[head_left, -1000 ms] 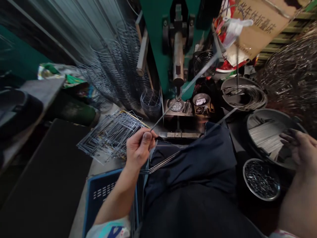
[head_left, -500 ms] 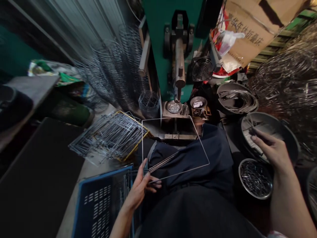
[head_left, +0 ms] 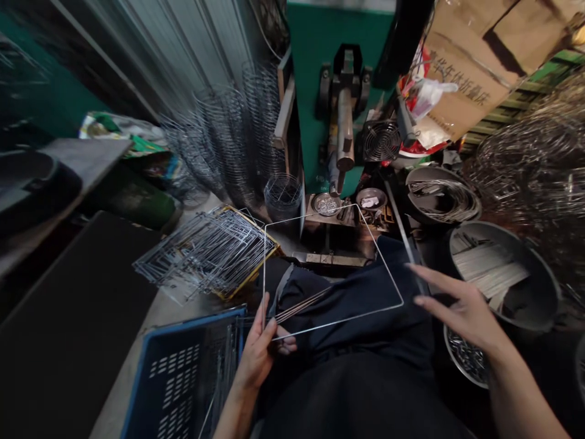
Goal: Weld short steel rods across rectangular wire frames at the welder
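Silvery wire frame point(head_left: 338, 322) is held above the lap point(head_left: 356, 283), long axis running left to right (right end slanting away); left hand point(head_left: 258, 356) clamps its near-left corner, right hand point(head_left: 466, 311) pinches a forward-pointing rod point(head_left: 402, 228).

open air above the lap point(head_left: 356, 280), hemmed on both sides
the wire frame point(head_left: 338, 322) spans it left of the right hand point(head_left: 461, 305); blue crate point(head_left: 194, 323) bars the left, round basin point(head_left: 543, 280) the right, press ram point(head_left: 346, 131) ahead.
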`<action>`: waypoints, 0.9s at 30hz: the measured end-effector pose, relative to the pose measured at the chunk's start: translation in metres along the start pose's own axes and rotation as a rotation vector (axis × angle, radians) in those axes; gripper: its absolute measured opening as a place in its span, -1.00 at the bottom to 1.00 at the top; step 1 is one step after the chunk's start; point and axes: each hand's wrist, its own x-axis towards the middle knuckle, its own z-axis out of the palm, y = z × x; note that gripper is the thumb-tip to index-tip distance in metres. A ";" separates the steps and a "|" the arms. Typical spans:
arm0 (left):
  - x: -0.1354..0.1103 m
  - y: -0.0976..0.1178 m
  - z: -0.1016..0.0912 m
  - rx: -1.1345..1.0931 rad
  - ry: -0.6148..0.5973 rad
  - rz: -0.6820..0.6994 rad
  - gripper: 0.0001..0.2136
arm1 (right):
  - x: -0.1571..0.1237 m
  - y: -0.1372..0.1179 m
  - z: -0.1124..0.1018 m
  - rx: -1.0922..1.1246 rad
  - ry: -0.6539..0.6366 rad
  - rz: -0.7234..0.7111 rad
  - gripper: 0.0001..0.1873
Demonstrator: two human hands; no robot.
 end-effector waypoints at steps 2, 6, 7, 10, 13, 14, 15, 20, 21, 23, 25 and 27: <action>0.003 0.001 0.009 0.009 -0.037 0.010 -0.13 | 0.001 -0.011 0.020 0.003 -0.104 -0.114 -0.47; 0.006 0.002 0.018 0.008 -0.060 0.007 -0.12 | 0.004 -0.014 0.050 -0.038 -0.179 -0.215 -0.46; 0.007 0.002 0.018 0.004 -0.067 0.003 -0.12 | 0.004 -0.013 0.054 -0.054 -0.184 -0.218 -0.45; 0.008 0.002 0.017 -0.002 -0.092 -0.001 -0.13 | 0.003 -0.007 0.059 -0.087 -0.211 -0.229 -0.44; 0.008 0.004 0.015 0.002 -0.091 0.002 -0.17 | 0.000 -0.001 0.061 -0.118 -0.235 -0.226 -0.45; 0.007 0.005 0.014 0.007 -0.088 0.002 -0.18 | 0.000 0.001 0.063 -0.126 -0.237 -0.221 -0.45; 0.007 0.006 0.014 0.012 -0.090 0.001 -0.18 | 0.000 0.002 0.066 -0.128 -0.236 -0.218 -0.45; 0.009 0.001 0.021 0.011 -0.153 0.000 -0.14 | 0.010 -0.013 0.092 -0.064 -0.252 -0.232 -0.45; 0.010 -0.001 0.024 0.010 -0.169 -0.001 -0.14 | 0.014 -0.021 0.098 -0.035 -0.272 -0.251 -0.45; 0.012 -0.006 0.030 0.006 -0.189 0.006 -0.15 | 0.019 -0.036 0.108 0.035 -0.329 -0.305 -0.43; 0.014 -0.010 0.035 -0.012 -0.198 0.019 -0.17 | 0.020 -0.046 0.113 0.087 -0.369 -0.350 -0.40; 0.015 -0.012 0.037 -0.038 -0.204 0.023 -0.17 | 0.017 -0.048 0.112 0.089 -0.354 -0.345 -0.39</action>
